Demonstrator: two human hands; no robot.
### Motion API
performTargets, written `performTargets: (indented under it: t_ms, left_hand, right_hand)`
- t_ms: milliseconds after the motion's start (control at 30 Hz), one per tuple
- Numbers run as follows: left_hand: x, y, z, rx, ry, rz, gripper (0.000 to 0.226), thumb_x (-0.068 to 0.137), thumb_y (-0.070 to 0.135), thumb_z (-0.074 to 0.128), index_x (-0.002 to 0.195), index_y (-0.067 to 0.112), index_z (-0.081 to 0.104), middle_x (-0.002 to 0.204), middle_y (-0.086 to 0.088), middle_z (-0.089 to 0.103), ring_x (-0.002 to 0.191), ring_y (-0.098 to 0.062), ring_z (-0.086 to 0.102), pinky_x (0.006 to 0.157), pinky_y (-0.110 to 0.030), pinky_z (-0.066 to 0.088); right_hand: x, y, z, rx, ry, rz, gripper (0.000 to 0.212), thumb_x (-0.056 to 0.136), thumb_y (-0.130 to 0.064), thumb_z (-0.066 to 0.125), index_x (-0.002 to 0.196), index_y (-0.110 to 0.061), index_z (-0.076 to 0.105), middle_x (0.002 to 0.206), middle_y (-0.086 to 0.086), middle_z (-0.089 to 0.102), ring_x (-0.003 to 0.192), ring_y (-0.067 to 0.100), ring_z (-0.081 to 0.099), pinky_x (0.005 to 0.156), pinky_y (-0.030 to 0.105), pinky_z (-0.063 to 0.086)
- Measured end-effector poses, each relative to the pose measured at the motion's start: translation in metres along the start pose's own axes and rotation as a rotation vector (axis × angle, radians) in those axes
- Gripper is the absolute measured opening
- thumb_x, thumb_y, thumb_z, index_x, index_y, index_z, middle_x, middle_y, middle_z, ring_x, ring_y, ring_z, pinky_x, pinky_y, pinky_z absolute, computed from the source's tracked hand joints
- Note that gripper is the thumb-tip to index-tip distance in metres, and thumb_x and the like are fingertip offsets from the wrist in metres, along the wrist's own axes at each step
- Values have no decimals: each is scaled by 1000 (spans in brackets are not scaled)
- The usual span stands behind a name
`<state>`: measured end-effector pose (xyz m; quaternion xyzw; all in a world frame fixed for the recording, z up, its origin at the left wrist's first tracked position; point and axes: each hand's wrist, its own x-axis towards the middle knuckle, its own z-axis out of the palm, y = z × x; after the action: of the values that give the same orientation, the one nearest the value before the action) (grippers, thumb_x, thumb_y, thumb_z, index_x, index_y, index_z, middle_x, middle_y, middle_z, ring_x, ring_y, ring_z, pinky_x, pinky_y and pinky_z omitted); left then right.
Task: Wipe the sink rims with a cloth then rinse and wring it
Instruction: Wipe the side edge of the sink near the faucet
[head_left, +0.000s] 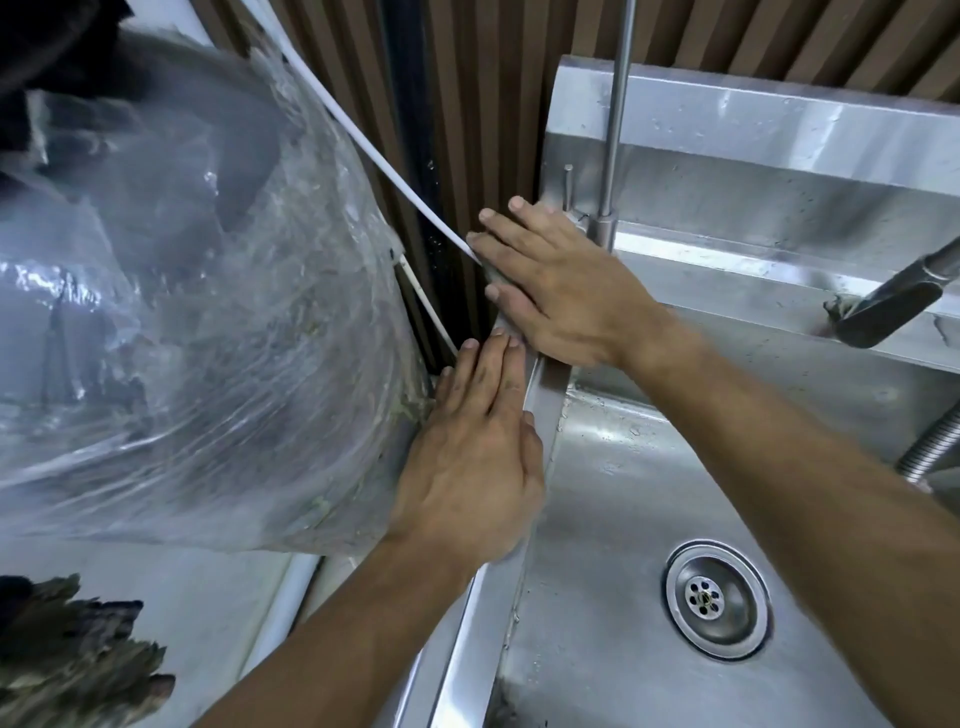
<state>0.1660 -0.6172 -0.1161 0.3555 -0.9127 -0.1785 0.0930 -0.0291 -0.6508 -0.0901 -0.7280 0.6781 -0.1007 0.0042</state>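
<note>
The steel sink's left rim (543, 389) runs from the near edge toward the back corner. My right hand (561, 291) lies flat on the rim's far left corner, pressing down on a grey cloth (491, 271). Only a sliver of the cloth shows under the fingers. My left hand (472, 457) rests flat on the rim's outer side, closer to me. Its fingers are straight and pressed against a big clear plastic bag (208, 322), and it holds nothing. The wet basin (623, 493) with its round drain (717, 600) is to the right.
A tall tap pipe (618, 130) rises from the back ledge beside my right hand. A dark sprayer head (893, 306) and its ribbed hose (935, 441) hang at the right. A white cable (395, 176) crosses the brown slatted wall (467, 104). The bulging bag crowds the rim's left side.
</note>
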Motion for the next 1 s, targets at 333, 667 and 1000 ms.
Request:
performTargets:
  t_ms: [333, 667, 1000]
  left_hand:
    - [0, 1, -3, 8, -29, -14, 68, 100, 34, 16, 165, 16, 6, 173, 0, 0, 159, -17, -3, 129, -37, 3]
    - [0, -1, -2, 35, -36, -12, 70, 97, 39, 10, 164, 18, 4, 173, 2, 3, 159, -16, -3, 129, -34, -2]
    - [13, 7, -8, 124, 68, 39, 56, 92, 26, 34, 143, 6, 43, 143, -13, 47, 137, -37, 46, 119, -54, 33]
  right_hand:
    - [-26, -1, 1, -14, -21, 44, 63, 108, -59, 22, 163, -29, 26, 169, -1, 28, 153, 24, 24, 124, 37, 7]
    - [-61, -6, 24, 209, 294, 365, 42, 109, -50, 37, 138, -26, 55, 113, 1, 55, 103, 22, 50, 86, 37, 45]
    - [-22, 58, -67, 179, 753, 478, 54, 112, -44, 30, 161, -21, 29, 164, 15, 26, 151, 24, 26, 126, 34, 20]
